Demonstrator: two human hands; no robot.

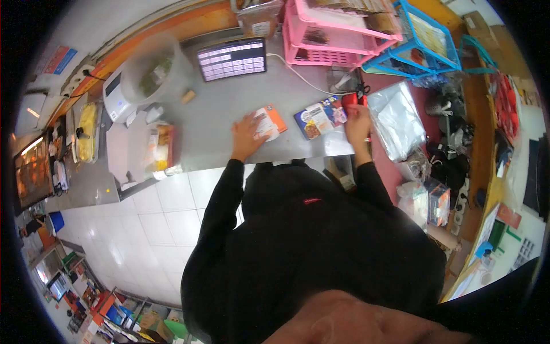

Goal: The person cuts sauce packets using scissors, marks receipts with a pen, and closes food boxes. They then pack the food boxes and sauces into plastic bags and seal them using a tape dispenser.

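My left hand [247, 136] lies flat with its fingers spread, its fingertips at the left side of a small orange box [278, 119] that carries a white label. To the right of that box, a dark blue printed box [309, 121], also with a white label, lies on the steel counter. My right hand [359, 127] is closed on a small red object [349, 101] just past the blue box's right end. The fingers partly cover this object, and its kind cannot be made out. Black-handled scissors [363, 89] are close behind it.
A lit tablet [232, 59] stands at the back of the counter [206, 137]. Pink [326, 56] and blue [421, 40] racks rise behind my right hand. Silvery plastic bags [398, 120] lie to the right. At left are a scale [119, 97] and a clear tub [163, 66].
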